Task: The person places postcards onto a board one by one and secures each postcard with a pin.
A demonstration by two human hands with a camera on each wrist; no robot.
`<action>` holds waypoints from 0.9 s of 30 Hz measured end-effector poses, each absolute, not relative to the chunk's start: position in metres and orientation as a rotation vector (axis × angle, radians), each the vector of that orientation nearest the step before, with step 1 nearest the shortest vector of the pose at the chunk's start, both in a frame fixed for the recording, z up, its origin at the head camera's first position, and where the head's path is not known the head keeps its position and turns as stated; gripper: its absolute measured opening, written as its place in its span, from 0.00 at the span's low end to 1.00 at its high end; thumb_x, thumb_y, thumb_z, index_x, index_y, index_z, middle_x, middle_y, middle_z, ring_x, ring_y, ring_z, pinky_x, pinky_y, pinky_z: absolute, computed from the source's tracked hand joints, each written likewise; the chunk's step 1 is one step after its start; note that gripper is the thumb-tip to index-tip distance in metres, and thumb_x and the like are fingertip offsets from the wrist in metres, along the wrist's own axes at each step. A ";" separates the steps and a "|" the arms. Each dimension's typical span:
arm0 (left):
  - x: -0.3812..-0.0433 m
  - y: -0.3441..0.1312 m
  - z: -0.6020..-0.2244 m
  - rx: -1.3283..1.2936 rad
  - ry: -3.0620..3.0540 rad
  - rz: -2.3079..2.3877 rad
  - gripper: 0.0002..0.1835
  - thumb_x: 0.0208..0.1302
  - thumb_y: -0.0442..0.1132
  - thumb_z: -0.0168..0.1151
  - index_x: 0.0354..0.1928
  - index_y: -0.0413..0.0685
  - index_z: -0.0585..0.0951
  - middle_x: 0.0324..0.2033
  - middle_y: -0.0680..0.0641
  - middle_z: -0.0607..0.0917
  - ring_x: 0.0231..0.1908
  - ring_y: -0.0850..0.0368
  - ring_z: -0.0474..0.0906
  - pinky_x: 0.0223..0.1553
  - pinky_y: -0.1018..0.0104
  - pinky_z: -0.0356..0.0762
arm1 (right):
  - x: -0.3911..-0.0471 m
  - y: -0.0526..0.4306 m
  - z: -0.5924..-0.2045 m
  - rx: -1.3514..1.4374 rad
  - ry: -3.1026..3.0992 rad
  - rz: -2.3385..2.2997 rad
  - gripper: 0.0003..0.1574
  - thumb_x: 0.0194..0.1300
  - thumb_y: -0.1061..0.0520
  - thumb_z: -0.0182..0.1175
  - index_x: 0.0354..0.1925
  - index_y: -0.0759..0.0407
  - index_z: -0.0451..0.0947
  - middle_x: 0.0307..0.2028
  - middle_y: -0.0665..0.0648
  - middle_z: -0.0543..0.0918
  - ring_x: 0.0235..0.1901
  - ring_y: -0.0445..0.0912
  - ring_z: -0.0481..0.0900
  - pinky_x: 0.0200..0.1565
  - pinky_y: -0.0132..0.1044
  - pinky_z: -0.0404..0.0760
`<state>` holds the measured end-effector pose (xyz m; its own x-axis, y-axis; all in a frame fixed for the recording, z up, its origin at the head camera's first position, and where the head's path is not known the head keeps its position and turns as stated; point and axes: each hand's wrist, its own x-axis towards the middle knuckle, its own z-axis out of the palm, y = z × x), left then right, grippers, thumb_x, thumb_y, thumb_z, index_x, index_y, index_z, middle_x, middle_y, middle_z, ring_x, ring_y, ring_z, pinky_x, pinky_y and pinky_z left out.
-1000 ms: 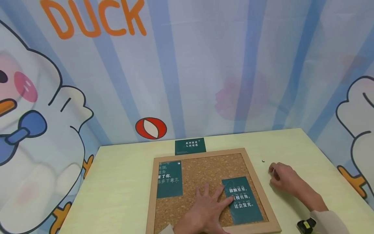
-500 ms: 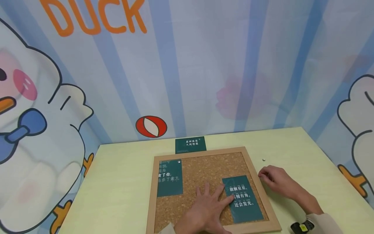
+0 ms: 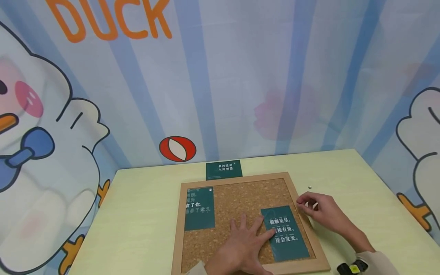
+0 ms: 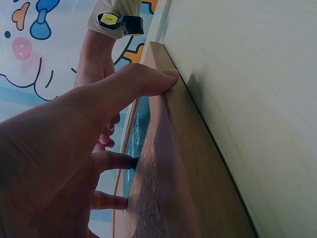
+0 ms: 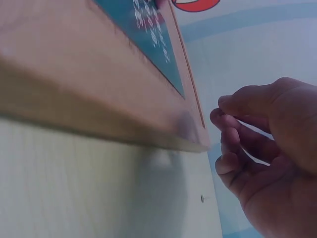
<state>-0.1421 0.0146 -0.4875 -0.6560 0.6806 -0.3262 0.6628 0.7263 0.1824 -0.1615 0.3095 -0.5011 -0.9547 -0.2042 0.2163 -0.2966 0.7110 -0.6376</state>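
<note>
My left hand (image 3: 240, 246) lies with fingers spread on a wood-framed cork board (image 3: 240, 198). Its thumb touches the near frame edge in the left wrist view, and a fingertip rests on a dark green card (image 3: 288, 248) with white writing. Over the board's right edge, my right hand (image 3: 324, 210) brings thumb and forefinger tips together. It seems to pinch a tiny thumbtack, almost wholly hidden by the fingertips. Another green card (image 3: 199, 217) sits at the board's left, with a silver thumbtack (image 3: 211, 190) at its top right corner.
A loose thumbtack (image 3: 309, 187) lies on the pale yellow table (image 3: 137, 221), right of the board. Behind the board is a third green card (image 3: 224, 170). A printed cloth backdrop (image 3: 240, 76) rises along the table's back and sides.
My right hand has moved left, from beside the loose thumbtack to the board's right edge near the card. The left hand and cards have stayed put.
</note>
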 end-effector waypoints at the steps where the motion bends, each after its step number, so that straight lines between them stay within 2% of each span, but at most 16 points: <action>1: -0.142 0.015 -0.488 1.033 2.560 0.064 0.61 0.43 0.81 0.70 0.80 0.84 0.54 0.81 0.56 0.49 0.77 0.30 0.49 0.64 0.24 0.58 | -0.163 0.307 -0.501 0.414 -2.787 1.092 0.06 0.72 0.62 0.66 0.46 0.58 0.86 0.36 0.46 0.85 0.32 0.36 0.77 0.34 0.35 0.80; 5: -0.143 0.015 -0.489 1.027 2.556 0.063 0.60 0.43 0.81 0.69 0.80 0.84 0.55 0.81 0.56 0.50 0.77 0.30 0.49 0.64 0.23 0.58 | -0.165 0.301 -0.505 0.468 -2.814 1.119 0.09 0.72 0.63 0.65 0.49 0.59 0.86 0.39 0.49 0.87 0.32 0.37 0.79 0.33 0.34 0.80; 9: -0.143 0.015 -0.489 1.032 2.536 0.068 0.59 0.45 0.81 0.69 0.80 0.84 0.54 0.81 0.56 0.50 0.77 0.30 0.49 0.65 0.24 0.57 | -0.165 0.297 -0.514 0.513 -2.787 1.058 0.09 0.71 0.64 0.66 0.48 0.58 0.88 0.40 0.50 0.89 0.31 0.34 0.78 0.32 0.34 0.80; 17: -0.143 0.016 -0.489 1.023 2.547 0.032 0.60 0.44 0.82 0.68 0.80 0.85 0.53 0.81 0.56 0.50 0.77 0.30 0.49 0.64 0.24 0.58 | -0.168 0.287 -0.522 0.455 -2.699 0.954 0.07 0.69 0.65 0.67 0.41 0.53 0.88 0.35 0.44 0.86 0.30 0.35 0.75 0.33 0.36 0.77; 27: -0.142 0.016 -0.487 1.041 2.550 0.014 0.60 0.45 0.82 0.68 0.80 0.84 0.53 0.81 0.55 0.50 0.76 0.29 0.50 0.64 0.23 0.57 | -0.169 0.282 -0.522 0.448 -2.723 0.949 0.04 0.70 0.63 0.68 0.37 0.55 0.85 0.30 0.43 0.81 0.28 0.34 0.73 0.31 0.35 0.76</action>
<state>-0.1425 0.0159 -0.4866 -0.6508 0.6759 -0.3458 0.6720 0.7248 0.1521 -0.1693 0.2824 -0.5216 -0.9286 -0.2109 0.3055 -0.3551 0.7444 -0.5655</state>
